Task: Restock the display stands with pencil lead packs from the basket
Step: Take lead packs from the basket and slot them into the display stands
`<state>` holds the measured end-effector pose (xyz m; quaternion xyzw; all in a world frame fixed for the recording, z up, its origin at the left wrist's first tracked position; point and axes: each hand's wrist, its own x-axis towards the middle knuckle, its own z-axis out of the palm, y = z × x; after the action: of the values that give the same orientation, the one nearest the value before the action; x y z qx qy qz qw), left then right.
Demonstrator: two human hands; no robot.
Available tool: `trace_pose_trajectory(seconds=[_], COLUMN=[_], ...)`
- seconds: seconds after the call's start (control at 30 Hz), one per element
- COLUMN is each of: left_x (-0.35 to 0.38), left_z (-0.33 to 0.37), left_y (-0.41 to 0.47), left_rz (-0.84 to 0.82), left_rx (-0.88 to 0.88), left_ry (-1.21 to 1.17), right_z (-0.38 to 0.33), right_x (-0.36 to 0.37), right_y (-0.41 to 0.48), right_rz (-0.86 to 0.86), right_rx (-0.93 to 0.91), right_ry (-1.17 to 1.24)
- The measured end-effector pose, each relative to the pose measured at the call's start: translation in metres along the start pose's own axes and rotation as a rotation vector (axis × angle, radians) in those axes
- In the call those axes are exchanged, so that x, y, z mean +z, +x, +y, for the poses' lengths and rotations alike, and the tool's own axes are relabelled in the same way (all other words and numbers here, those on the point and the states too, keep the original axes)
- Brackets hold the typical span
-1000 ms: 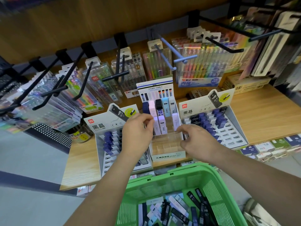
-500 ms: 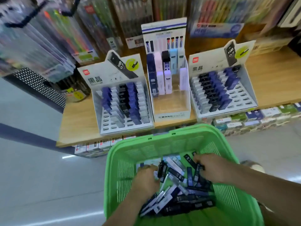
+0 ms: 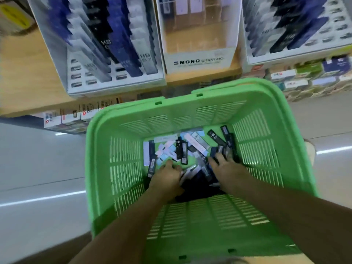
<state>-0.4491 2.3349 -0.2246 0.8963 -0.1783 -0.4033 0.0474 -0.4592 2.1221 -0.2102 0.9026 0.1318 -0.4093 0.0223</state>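
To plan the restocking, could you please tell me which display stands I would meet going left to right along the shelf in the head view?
left lead stand → MONO stand → right lead stand

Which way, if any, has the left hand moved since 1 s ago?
Yes: the left hand came off the left display stand, back and down into the green basket, among the lead packs.
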Motion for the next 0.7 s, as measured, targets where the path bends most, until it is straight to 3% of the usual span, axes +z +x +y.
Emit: trace_pose_trajectory(seconds=[0.17, 0.33, 0.43, 0.5, 0.63, 0.7], left_x=[-0.004, -0.006, -0.020, -0.033, -0.054, -0.069], left_z=[-0.008, -0.013, -0.010, -0.004, 0.012, 0.027], left_y=[0.007, 0.011, 0.011, 0.005, -0.016, -0.029], left_rz=[-0.048, 0.082, 0.110, 0.085, 0.051, 0.034], left_rx=[-0.045, -0.319, -0.337, -0.346, -0.333, -0.331], left_ry=[-0.112, -0.721, -1.001, -1.207, -1.441, -1.507], right_z=[-0.009, -0.004, 0.000, 0.002, -0.004, -0.014], right_x=[0.009, 0.003, -0.008, -0.016, -0.034, -0.049], right_y=[0.006, 0.012, 0.016, 0.015, 0.000, -0.009], right_rz=[0.031, 0.038, -0.017, -0.040, -0.100, -0.033], right_rx=[0.060, 0.034, 0.054, 0.144, 0.327, 0.317], right_ry=[0.168, 0.274, 0.435, 0.749, 1.757, 1.983])
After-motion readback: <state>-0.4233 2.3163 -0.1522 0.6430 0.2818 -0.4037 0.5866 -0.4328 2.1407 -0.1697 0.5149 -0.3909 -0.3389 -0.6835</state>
